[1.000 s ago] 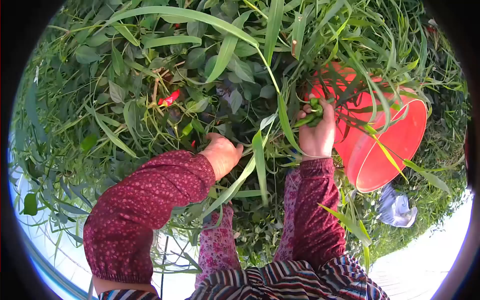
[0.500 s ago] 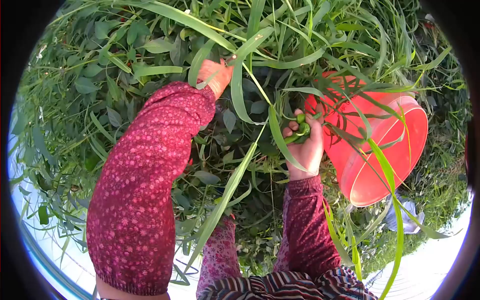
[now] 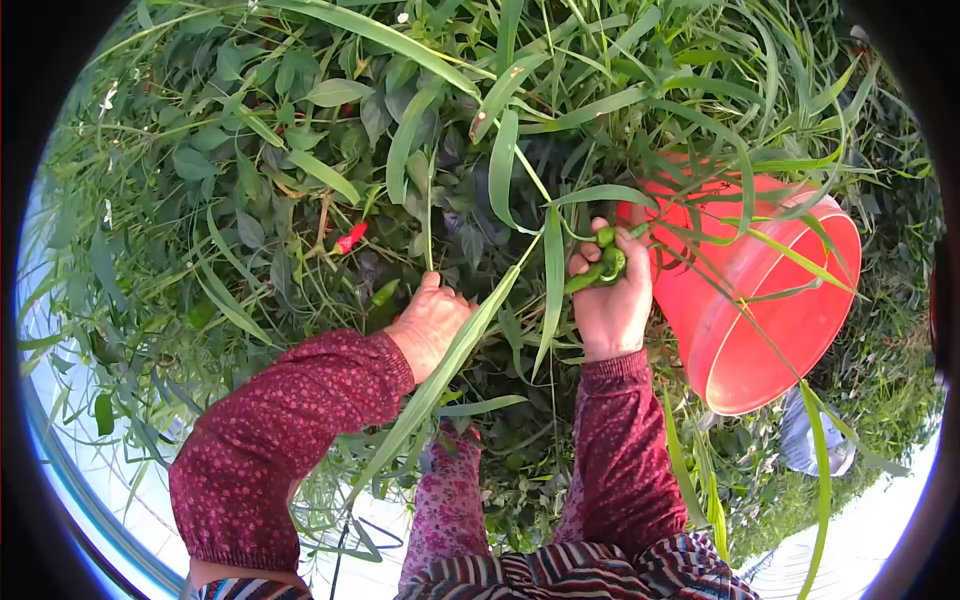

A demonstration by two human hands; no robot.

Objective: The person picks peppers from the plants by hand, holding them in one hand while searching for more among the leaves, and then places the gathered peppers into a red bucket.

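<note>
Green peppers (image 3: 600, 268) are clenched in the right hand (image 3: 612, 305) beside the red bucket (image 3: 775, 300); the left hand's (image 3: 430, 325) grip cannot be told; gentle twisting is advised.

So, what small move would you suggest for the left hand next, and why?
Probably reach the left hand up to the red pepper, which hangs close above it among leaves; the right hand is full of green peppers beside the red bucket.
</note>
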